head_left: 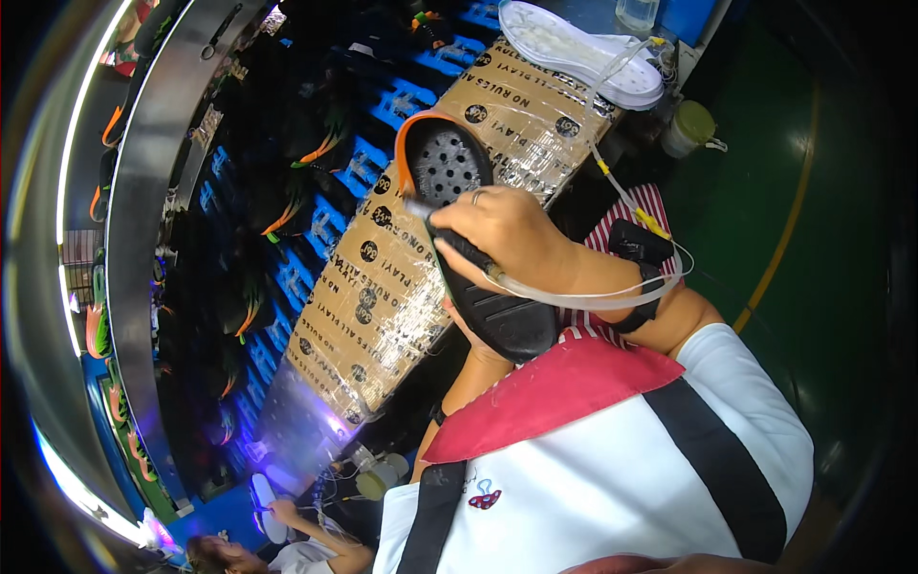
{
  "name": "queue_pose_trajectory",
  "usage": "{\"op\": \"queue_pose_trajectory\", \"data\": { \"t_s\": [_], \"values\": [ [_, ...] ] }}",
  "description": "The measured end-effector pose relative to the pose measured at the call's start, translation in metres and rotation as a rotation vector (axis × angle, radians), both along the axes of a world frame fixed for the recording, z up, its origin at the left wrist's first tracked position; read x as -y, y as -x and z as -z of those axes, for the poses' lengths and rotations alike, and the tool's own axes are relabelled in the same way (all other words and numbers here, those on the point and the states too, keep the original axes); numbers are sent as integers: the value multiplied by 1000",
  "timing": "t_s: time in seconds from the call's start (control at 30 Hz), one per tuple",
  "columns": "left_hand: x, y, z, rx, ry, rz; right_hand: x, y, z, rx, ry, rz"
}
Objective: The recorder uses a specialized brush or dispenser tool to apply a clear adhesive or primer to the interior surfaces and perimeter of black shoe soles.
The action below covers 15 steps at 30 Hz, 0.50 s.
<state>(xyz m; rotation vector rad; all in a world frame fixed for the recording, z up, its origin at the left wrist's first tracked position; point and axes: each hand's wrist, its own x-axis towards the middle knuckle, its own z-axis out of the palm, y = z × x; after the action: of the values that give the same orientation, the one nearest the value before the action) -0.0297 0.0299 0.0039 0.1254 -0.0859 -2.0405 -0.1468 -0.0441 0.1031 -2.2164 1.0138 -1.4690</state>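
A black shoe sole [516, 320] with an orange rim and a pitted grey patch at its far end lies tilted in front of my chest. My left hand [466, 330] grips it from beneath along its left side, most of the fingers hidden behind it. Closed above the sole, my right hand [512, 234] holds a brush [464, 251] with a black handle. The brush's tip meets the orange-rimmed edge. From the handle's end a clear tube [593, 298] loops back past my right wrist.
A cardboard-covered bench [368, 277] stretches diagonally beneath, with white soles [574, 57] at its far end. A green-lidded jar [690, 127] stands beside it. Blue racks [330, 220] carrying dark shoes run along the left. At lower left a co-worker [316, 545] handles a white sole.
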Motion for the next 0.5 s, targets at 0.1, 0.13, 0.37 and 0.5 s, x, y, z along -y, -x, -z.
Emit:
{"op": "queue_pose_trajectory", "data": {
  "t_s": [0.1, 0.13, 0.37, 0.5],
  "values": [
    [0, -3, -2, -11, -4, -11, -6, 2, -8, 262, -128, -196],
    [1, -2, -1, -16, -6, -20, -7, 4, -10, 243, -133, -105],
    [6, 0, 0, -45, -13, -53, -16, -1, 2, 12, -10, -105],
    [7, -4, -5, -63, -8, -84, -22, -2, -2, 225, -122, -328]
  ]
}}
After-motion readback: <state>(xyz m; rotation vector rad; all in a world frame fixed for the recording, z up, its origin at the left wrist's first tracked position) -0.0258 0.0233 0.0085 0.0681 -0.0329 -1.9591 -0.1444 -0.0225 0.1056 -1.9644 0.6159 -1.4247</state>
